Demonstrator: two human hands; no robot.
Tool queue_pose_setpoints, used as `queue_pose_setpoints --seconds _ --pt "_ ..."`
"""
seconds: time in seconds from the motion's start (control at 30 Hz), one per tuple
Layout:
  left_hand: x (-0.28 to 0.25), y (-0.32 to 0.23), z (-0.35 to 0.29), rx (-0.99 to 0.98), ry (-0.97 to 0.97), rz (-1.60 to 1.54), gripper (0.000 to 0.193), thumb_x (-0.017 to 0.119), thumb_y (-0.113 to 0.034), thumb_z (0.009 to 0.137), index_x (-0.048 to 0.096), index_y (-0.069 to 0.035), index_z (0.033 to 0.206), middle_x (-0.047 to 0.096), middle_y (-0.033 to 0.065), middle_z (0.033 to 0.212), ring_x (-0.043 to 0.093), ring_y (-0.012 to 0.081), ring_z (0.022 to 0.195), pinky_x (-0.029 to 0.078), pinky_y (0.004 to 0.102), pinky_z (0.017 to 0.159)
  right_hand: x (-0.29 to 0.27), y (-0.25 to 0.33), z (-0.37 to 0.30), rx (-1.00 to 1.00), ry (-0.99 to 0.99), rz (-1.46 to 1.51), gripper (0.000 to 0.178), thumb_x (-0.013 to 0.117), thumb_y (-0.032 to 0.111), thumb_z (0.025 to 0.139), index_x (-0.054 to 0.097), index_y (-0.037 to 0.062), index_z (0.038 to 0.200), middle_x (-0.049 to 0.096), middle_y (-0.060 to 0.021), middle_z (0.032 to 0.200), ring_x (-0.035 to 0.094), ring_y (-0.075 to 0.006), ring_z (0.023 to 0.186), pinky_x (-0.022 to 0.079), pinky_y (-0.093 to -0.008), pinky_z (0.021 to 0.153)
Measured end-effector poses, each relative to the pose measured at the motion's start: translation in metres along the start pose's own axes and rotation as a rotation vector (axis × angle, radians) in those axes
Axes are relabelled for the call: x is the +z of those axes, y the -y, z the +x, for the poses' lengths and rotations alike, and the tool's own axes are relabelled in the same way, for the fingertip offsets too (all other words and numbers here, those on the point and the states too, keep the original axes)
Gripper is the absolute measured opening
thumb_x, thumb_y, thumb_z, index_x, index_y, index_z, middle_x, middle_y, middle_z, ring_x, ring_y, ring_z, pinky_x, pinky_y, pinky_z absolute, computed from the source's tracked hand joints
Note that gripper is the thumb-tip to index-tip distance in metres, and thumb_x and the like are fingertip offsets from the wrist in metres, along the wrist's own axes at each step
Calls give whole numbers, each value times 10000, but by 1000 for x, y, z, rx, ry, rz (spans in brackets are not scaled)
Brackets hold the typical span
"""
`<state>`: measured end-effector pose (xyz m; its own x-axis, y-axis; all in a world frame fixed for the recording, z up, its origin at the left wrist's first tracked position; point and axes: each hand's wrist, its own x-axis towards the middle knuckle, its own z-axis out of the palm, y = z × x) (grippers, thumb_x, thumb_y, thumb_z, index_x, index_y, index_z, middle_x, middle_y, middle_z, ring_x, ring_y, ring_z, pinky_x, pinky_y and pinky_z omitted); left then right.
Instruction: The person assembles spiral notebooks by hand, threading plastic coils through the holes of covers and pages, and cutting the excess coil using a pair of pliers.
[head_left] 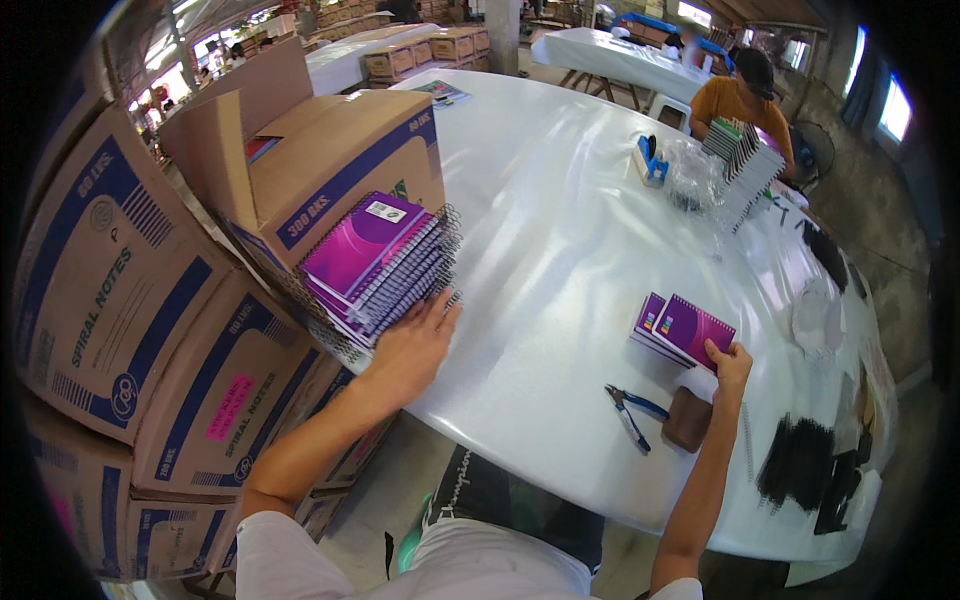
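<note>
Your left hand (418,335) lay along the spiral side of a tall stack of purple-covered, wire-bound notebooks (375,255) at the left edge of the white, plastic-covered table (540,260); couldn't tell whether it gripped. Your right hand (733,365) pinched the near right corner of a small purple spiral-bound batch (690,328), thumb on top, toward the table's right side.

Room: a broad stretch of white covering ran between both hands, up to the far edge. Tighter right of centre: dark-jawed, blue-handled pliers (632,415) and a brown block (688,418) sat just nearside of the batch, toward the near edge. Black wire coils (797,460) took up the near right corner. An open brown cardboard carton (340,165) walled off the left edge beside the stack.

Hidden: stack's underside, right fingers beneath the batch, most of the carton's contents. The dark lens rim cut off the outermost boxes (75,480). Brown block's kind: unclear.
</note>
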<state>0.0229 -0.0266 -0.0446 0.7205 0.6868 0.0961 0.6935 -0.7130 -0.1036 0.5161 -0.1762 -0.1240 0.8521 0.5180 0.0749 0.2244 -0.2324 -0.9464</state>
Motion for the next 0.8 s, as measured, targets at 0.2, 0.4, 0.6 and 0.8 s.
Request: queue_pose_setpoints --seconds 0.2,0.4,0.6,0.8 --pt "-27 -6 1 7 -119 -269 465 505 -82 942 427 9 1391 374 194 1500 474 382 1295 455 422 1050 -4 32 -20 5 36 255 249 802 2 743 641 3 933 681 -42 874 607 -123 769 485 -267 768" --pt "-31 -3 28 47 -79 -277 473 535 -33 909 453 10 1373 382 203 1491 457 368 1312 435 417 1070 -2 36 -20 -132 36 418 300 778 -2 787 644 8 1055 699 -46 962 654 -128 839 521 -273 831" --pt "-22 -4 27 135 -193 -259 450 534 -15 867 521 5 1317 434 164 1468 447 343 1331 386 449 1110 -1 43 -39 -141 49 494 263 770 -17 793 620 26 1005 684 -31 955 622 -115 858 482 -272 853" --pt "-85 1 42 112 -137 363 420 501 -104 899 573 -73 1311 426 36 1499 288 273 1441 239 563 1163 1 58 -75 -236 73 562 241 756 -25 802 597 47 968 671 -12 927 616 -112 840 482 -261 826"
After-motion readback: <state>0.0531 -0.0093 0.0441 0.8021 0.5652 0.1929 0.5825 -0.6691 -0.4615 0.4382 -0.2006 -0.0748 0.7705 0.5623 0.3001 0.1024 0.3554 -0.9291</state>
